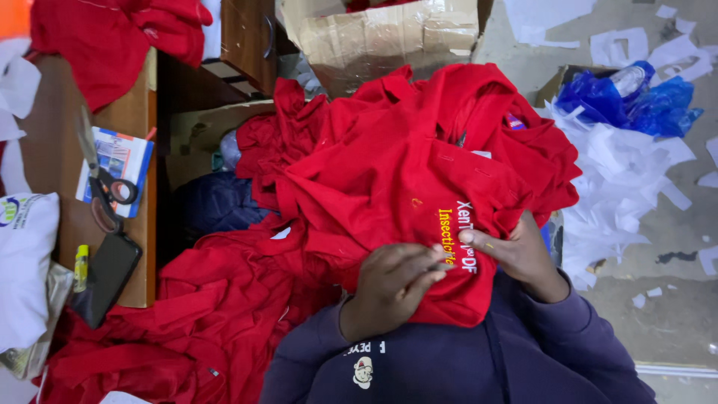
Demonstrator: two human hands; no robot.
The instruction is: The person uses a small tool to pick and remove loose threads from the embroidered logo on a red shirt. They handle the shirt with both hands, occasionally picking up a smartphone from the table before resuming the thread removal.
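Both hands grip the red garment: left hand fingers closed on its embroidered patch, right hand pinching alongside.

Setting: a small garment workshop, likely embroidery or finishing. Evidence: a large heap of red cloth garments fills the middle of the view. Left of the heap stands a brown wooden worktable carrying black-handled metal scissors, a blue-and-white printed booklet and a black flat phone. Behind the heap sits an open brown cardboard carton. Right of the heap, white backing-paper scraps litter the grey concrete floor.
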